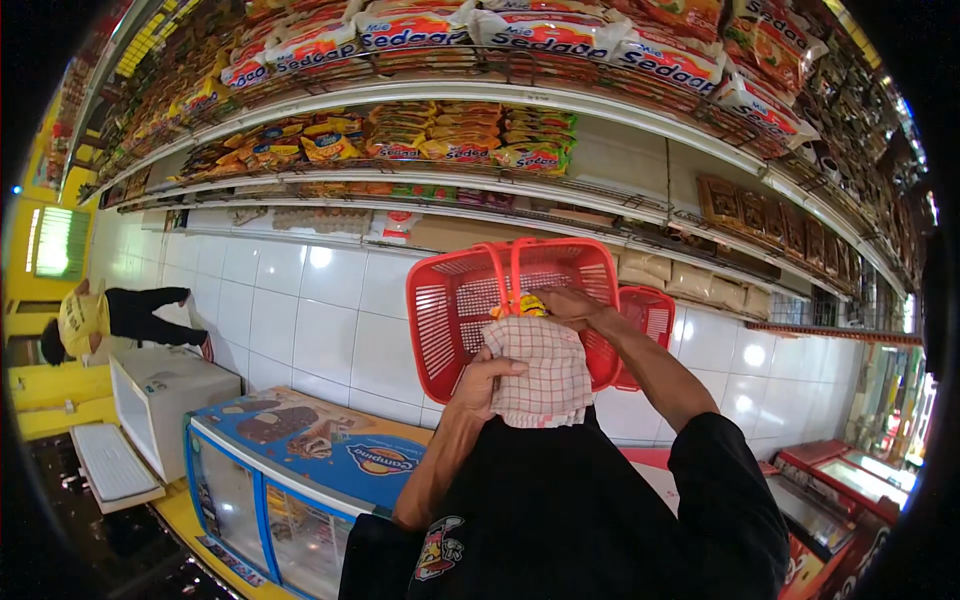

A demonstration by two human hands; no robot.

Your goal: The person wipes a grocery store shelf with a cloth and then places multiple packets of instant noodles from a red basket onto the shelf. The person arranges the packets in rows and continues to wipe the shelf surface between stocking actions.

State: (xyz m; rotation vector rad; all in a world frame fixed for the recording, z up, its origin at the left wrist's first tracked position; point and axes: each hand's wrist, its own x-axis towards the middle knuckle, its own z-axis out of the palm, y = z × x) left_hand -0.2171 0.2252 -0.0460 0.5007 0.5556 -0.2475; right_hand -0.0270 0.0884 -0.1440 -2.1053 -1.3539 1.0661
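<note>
My left hand grips a white cloth with red checks, thumb lying on top. The cloth hangs over the near side of a red plastic shopping basket. My right hand reaches into this basket, its fingers against a yellow packet. Whether those fingers close on the packet is hidden. Two red carry handles stand raised above the basket, just beyond the packet. What holds the basket up cannot be seen.
Shelves of noodle packets run across the far side. A second red basket is on the tiled floor. Behind to the left stands an ice-cream freezer; beyond it are a white open box and a person.
</note>
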